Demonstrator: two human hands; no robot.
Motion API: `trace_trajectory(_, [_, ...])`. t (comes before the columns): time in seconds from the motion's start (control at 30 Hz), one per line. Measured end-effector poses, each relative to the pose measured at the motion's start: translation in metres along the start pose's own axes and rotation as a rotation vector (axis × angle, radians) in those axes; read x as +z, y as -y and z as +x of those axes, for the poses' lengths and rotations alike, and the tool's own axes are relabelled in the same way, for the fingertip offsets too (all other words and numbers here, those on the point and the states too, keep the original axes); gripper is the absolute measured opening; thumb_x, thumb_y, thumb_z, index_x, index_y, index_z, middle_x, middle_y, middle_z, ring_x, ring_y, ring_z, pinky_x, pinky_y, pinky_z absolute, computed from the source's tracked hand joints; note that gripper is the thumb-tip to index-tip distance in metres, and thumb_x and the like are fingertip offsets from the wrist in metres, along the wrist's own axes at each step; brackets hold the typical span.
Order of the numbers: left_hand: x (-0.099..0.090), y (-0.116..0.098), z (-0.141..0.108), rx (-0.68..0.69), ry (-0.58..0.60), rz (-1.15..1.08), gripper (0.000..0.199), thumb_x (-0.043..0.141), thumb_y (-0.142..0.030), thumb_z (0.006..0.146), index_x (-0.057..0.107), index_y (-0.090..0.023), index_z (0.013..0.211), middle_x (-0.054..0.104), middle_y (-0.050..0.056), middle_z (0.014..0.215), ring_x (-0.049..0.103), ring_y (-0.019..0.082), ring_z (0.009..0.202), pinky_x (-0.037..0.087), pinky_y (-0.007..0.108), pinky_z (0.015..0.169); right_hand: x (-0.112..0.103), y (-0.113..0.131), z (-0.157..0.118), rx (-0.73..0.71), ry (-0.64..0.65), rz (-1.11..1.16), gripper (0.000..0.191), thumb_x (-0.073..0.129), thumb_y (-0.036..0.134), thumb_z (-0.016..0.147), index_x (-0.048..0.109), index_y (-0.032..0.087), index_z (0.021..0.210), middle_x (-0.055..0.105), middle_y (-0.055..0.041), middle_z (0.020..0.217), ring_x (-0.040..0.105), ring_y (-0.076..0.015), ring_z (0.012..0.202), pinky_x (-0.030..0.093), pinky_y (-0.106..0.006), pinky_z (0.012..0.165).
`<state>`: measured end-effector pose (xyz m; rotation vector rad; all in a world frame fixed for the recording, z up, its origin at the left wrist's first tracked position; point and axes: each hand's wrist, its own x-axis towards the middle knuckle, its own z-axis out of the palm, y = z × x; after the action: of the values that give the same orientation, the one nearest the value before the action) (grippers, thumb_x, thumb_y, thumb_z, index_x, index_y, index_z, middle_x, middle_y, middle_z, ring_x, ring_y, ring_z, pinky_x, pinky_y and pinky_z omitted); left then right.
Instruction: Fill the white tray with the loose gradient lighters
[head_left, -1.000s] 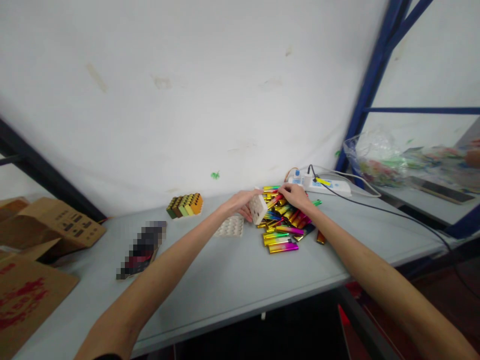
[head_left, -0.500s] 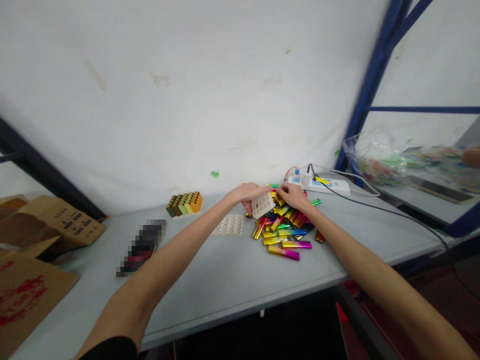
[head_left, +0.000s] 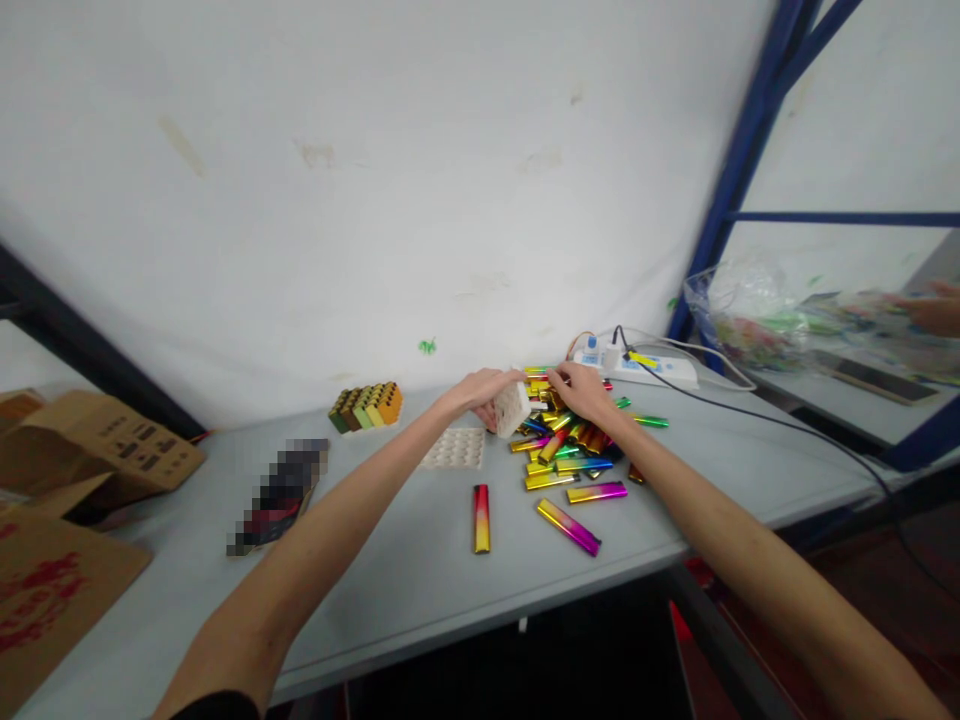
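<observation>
My left hand [head_left: 484, 390] grips a white tray with round holes [head_left: 512, 410], tilted up on its edge at the left of the pile. Shiny metallic lighters [head_left: 574, 465] in gold, purple, blue, green and red lie heaped beneath and in front of both hands. My right hand [head_left: 585, 388] is at the back of the heap with its fingers curled together; what is between them is hidden. A red-and-yellow lighter [head_left: 481, 518] lies apart on the table, and a yellow-and-purple lighter [head_left: 568, 527] lies in front of the heap. A second white tray [head_left: 457, 448] rests flat under my left forearm.
Against the wall stands a block of green, yellow and orange lighters [head_left: 367, 407]. A pixelated dark item [head_left: 277, 497] and cardboard boxes [head_left: 105, 440] are at left. A power strip [head_left: 652, 370] with cables sits behind the heap. Another person's hand [head_left: 937, 308] shows at far right.
The heap has spread. A red-and-yellow lighter now lies apart in front, and a green one sticks out to the right. The held tray has turned more edge-on and shifted slightly left.
</observation>
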<state>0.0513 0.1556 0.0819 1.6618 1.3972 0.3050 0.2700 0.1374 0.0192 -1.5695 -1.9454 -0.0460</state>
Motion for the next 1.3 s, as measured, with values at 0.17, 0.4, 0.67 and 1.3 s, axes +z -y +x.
trace_trajectory(0.17, [-0.008,-0.01,-0.006,0.048,-0.095,0.12,0.071,0.06,-0.07,0.083,0.059,-0.011,0.124,0.071,0.015,0.073,0.073,0.032,0.056,0.059,0.037,0.05,-0.002,0.001,-0.001,-0.004,0.001,0.028,0.042,0.043,0.039,0.106,0.069,0.016,0.081,0.073,-0.0099,0.083,0.061,-0.021,0.075,0.038,-0.029,0.073])
trace_trajectory(0.4, [-0.012,-0.018,-0.017,0.168,-0.208,0.21,0.074,0.068,-0.072,0.077,0.06,-0.014,0.124,0.073,0.018,0.104,0.072,0.027,0.063,0.054,0.029,0.049,-0.004,0.003,-0.001,0.002,0.008,0.019,0.042,0.042,0.037,0.107,0.069,0.017,0.08,0.074,-0.0098,0.084,0.062,-0.0213,0.077,0.038,-0.029,0.074])
trace_trajectory(0.67, [-0.044,0.038,-0.024,0.353,-0.447,0.124,0.067,0.074,-0.068,0.074,0.052,-0.022,0.118,0.071,0.003,0.086,0.069,0.02,0.07,0.054,0.03,0.07,-0.005,0.003,-0.001,-0.015,0.015,0.028,0.046,0.038,0.039,0.108,0.071,0.017,0.083,0.075,-0.0115,0.087,0.064,-0.0224,0.081,0.039,-0.03,0.075])
trace_trajectory(1.3, [-0.069,0.132,-0.046,0.504,-0.263,0.442,0.063,0.056,-0.069,0.086,0.07,-0.022,0.126,0.063,0.011,0.144,0.055,0.032,0.135,0.035,0.041,0.119,-0.017,0.015,-0.008,-0.031,-0.032,0.002,0.047,0.034,0.041,0.108,0.068,0.019,0.083,0.074,-0.012,0.09,0.064,-0.0248,0.087,0.041,-0.031,0.08])
